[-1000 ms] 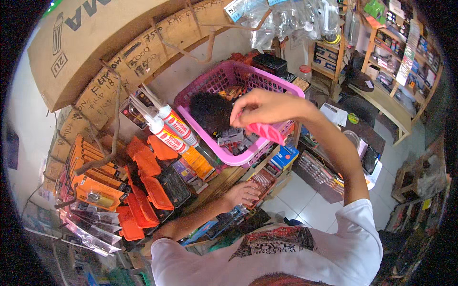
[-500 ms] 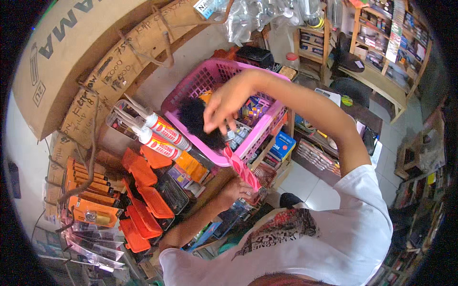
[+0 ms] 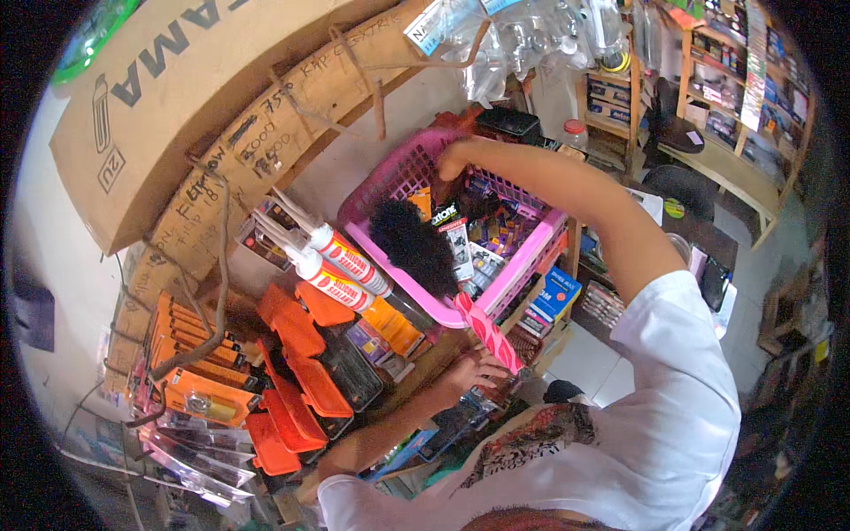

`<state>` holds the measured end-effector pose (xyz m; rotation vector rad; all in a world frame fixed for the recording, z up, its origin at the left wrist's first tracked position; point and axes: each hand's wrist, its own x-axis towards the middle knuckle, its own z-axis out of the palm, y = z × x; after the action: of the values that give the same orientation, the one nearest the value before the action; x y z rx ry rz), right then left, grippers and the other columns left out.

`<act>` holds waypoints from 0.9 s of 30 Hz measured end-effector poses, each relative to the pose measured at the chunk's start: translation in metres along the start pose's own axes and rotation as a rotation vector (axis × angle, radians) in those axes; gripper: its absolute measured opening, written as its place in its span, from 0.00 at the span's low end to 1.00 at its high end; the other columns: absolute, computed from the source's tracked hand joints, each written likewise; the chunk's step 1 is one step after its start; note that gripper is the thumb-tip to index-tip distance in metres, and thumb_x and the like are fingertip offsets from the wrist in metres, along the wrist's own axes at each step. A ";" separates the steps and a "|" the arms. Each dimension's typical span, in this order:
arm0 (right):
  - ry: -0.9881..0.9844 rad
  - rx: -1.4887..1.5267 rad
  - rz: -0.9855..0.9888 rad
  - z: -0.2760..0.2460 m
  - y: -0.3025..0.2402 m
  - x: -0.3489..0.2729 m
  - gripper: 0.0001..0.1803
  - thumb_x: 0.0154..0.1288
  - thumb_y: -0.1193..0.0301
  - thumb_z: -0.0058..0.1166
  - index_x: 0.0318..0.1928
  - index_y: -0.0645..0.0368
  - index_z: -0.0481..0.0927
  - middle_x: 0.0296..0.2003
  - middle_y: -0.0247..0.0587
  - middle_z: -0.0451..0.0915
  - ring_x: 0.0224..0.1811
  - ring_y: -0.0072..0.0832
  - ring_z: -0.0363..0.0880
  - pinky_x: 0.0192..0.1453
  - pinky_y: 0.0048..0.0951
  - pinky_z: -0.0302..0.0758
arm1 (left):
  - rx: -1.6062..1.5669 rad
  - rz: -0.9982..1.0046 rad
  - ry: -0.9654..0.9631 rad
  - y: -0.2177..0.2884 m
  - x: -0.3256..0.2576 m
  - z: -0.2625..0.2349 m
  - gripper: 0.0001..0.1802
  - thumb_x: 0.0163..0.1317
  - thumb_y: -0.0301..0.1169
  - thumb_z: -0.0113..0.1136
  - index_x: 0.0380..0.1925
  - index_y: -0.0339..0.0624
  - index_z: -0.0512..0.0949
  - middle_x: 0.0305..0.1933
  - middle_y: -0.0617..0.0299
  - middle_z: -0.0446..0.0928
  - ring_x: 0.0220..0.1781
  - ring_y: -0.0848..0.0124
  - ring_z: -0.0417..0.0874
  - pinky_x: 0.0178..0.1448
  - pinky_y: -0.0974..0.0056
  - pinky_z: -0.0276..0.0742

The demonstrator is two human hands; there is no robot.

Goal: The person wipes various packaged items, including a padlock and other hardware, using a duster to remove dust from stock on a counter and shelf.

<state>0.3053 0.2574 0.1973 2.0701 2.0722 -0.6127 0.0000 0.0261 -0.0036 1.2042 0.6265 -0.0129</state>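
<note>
A pink plastic basket (image 3: pixel 366 248) holds many small boxes and packets (image 3: pixel 500 232). In its left side lies a duster with a black fluffy head (image 3: pixel 409 243); its pink handle (image 3: pixel 490 334) sticks out over the near rim. My right hand (image 3: pixel 453 166) reaches down inside the basket's far side, where its fingers are in shadow and partly hidden. Just outside the near rim, my left hand (image 3: pixel 478 369) is open beside the handle, fingers stretched out. Whether it touches the handle I cannot tell.
White sealant tubes (image 3: pixel 341 274) stand left of the basket. Orange-lidded cases (image 3: pixel 305 385) and hanging orange packs (image 3: pixel 199 380) are nearer left. Bent metal hooks (image 3: pixel 221 292) project from a cardboard-faced ledge. A blue box (image 3: pixel 555 294) sits right of the basket.
My right hand has moved from above the duster head to the basket's far side and down into it. The whole view has shifted, and my left hand stays near the handle.
</note>
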 end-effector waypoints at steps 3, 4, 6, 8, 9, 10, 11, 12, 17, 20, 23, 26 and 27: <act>-0.069 0.029 0.015 0.004 -0.007 0.006 0.30 0.57 0.48 0.57 0.55 0.52 0.76 0.51 0.41 0.79 0.46 0.36 0.78 0.48 0.43 0.76 | 0.071 0.000 -0.027 0.000 -0.001 -0.004 0.27 0.70 0.49 0.39 0.61 0.43 0.62 0.60 0.51 0.72 0.61 0.60 0.72 0.57 0.55 0.77; -0.097 0.049 0.015 0.007 -0.010 0.005 0.31 0.56 0.47 0.59 0.56 0.51 0.76 0.52 0.40 0.78 0.46 0.36 0.78 0.49 0.42 0.75 | 0.097 0.003 -0.037 -0.002 -0.002 -0.006 0.31 0.68 0.52 0.41 0.63 0.44 0.61 0.61 0.52 0.72 0.63 0.62 0.70 0.57 0.56 0.76; -0.142 0.089 0.018 0.008 -0.015 0.003 0.33 0.54 0.46 0.61 0.57 0.48 0.76 0.54 0.38 0.77 0.47 0.36 0.77 0.51 0.42 0.74 | 0.015 -0.016 0.004 -0.003 -0.002 -0.006 0.25 0.70 0.49 0.39 0.58 0.43 0.64 0.56 0.51 0.74 0.59 0.60 0.75 0.54 0.57 0.76; -0.133 0.039 -0.032 0.011 -0.020 -0.007 0.37 0.52 0.45 0.63 0.61 0.45 0.73 0.59 0.38 0.74 0.56 0.39 0.72 0.59 0.44 0.69 | -0.024 -0.019 0.007 -0.005 -0.001 -0.008 0.22 0.72 0.48 0.36 0.53 0.43 0.67 0.52 0.51 0.75 0.55 0.59 0.79 0.51 0.57 0.76; -0.115 0.002 -0.064 0.013 -0.021 -0.001 0.39 0.51 0.44 0.63 0.62 0.45 0.72 0.60 0.38 0.73 0.60 0.41 0.69 0.63 0.46 0.66 | -0.020 -0.023 0.012 -0.006 -0.004 -0.010 0.22 0.72 0.48 0.36 0.53 0.43 0.67 0.52 0.51 0.75 0.55 0.59 0.79 0.51 0.57 0.76; -0.096 -0.036 -0.085 0.014 -0.018 0.001 0.41 0.51 0.44 0.63 0.64 0.44 0.70 0.62 0.39 0.72 0.64 0.43 0.67 0.66 0.47 0.64 | 0.005 0.020 -0.008 -0.005 -0.004 -0.007 0.23 0.72 0.49 0.36 0.52 0.43 0.67 0.53 0.51 0.75 0.56 0.59 0.79 0.52 0.57 0.76; -0.083 -0.042 -0.084 0.014 -0.016 0.004 0.40 0.51 0.44 0.63 0.63 0.44 0.70 0.62 0.39 0.72 0.63 0.42 0.67 0.65 0.47 0.64 | 0.029 0.064 -0.027 -0.005 -0.004 -0.004 0.23 0.72 0.50 0.37 0.51 0.43 0.68 0.53 0.50 0.75 0.56 0.59 0.78 0.53 0.57 0.75; -0.075 -0.039 -0.081 0.013 -0.013 0.007 0.39 0.51 0.44 0.63 0.62 0.44 0.71 0.61 0.39 0.72 0.62 0.42 0.67 0.65 0.47 0.64 | 0.031 0.062 -0.031 -0.010 0.001 -0.007 0.23 0.72 0.50 0.37 0.51 0.43 0.68 0.53 0.50 0.75 0.56 0.59 0.78 0.53 0.57 0.75; -0.037 -0.010 -0.077 0.019 -0.016 0.017 0.36 0.50 0.45 0.63 0.58 0.44 0.72 0.57 0.39 0.73 0.58 0.41 0.68 0.60 0.46 0.65 | 0.100 -0.011 -0.058 -0.005 0.003 -0.007 0.15 0.73 0.40 0.38 0.49 0.42 0.67 0.54 0.49 0.72 0.60 0.55 0.76 0.57 0.54 0.73; 0.006 0.004 -0.063 0.019 -0.015 0.022 0.34 0.50 0.46 0.63 0.55 0.44 0.73 0.55 0.39 0.74 0.55 0.40 0.68 0.58 0.45 0.65 | 0.108 0.107 -0.081 -0.011 -0.002 -0.006 0.17 0.73 0.42 0.38 0.50 0.42 0.67 0.55 0.49 0.71 0.60 0.54 0.75 0.57 0.51 0.73; 0.056 0.016 -0.050 0.017 -0.016 0.027 0.32 0.49 0.47 0.63 0.53 0.45 0.74 0.53 0.39 0.74 0.53 0.39 0.69 0.55 0.44 0.66 | -0.036 0.087 -0.058 -0.036 0.006 -0.021 0.19 0.73 0.44 0.38 0.52 0.42 0.66 0.53 0.47 0.73 0.60 0.54 0.76 0.56 0.52 0.73; 0.084 0.020 -0.029 0.016 -0.015 0.030 0.30 0.49 0.47 0.64 0.50 0.45 0.75 0.51 0.39 0.75 0.50 0.38 0.69 0.52 0.44 0.66 | -0.078 0.067 -0.064 -0.041 0.010 -0.022 0.21 0.72 0.46 0.38 0.53 0.42 0.66 0.52 0.47 0.74 0.59 0.54 0.76 0.56 0.52 0.74; 0.089 0.023 -0.027 0.016 -0.014 0.030 0.29 0.49 0.47 0.64 0.49 0.45 0.76 0.50 0.38 0.75 0.50 0.38 0.69 0.52 0.44 0.66 | -0.063 0.064 -0.073 -0.038 0.009 -0.022 0.22 0.72 0.47 0.39 0.53 0.42 0.66 0.52 0.47 0.75 0.59 0.54 0.76 0.56 0.52 0.74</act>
<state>0.2873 0.2795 0.1734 2.1216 2.1547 -0.5606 -0.0146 0.0337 -0.0452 1.1576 0.5212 0.0165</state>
